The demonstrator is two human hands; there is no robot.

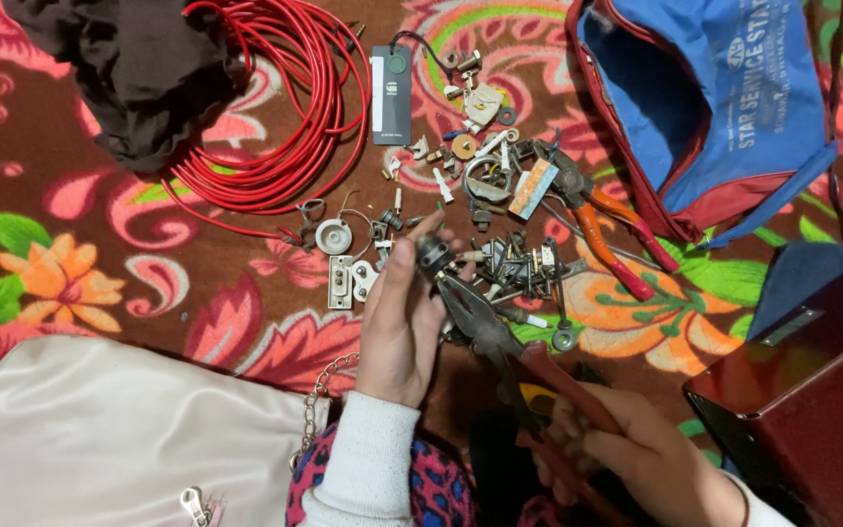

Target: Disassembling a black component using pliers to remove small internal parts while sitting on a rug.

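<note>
Now the left hand pinches a small dark round part between thumb and fingertips, holding it up above the carpet. The right hand, at 5 o'clock from the left, is wrapped around the red handles of pliers, whose dark nose runs toward 11 o'clock and meets the part right at the left fingertips. So the part sits at the top of the left grip, at 12 o'clock from its palm, touching the plier tip.

Just beyond, at 1 o'clock, lies a heap of screws and metal bits, with orange-handled pliers at its right edge. A red wire coil lies at 11 o'clock, a dark cloth over its left edge. A blue bag lies open at 2 o'clock, a white bag at 8 o'clock, and a red box at 4 o'clock.
</note>
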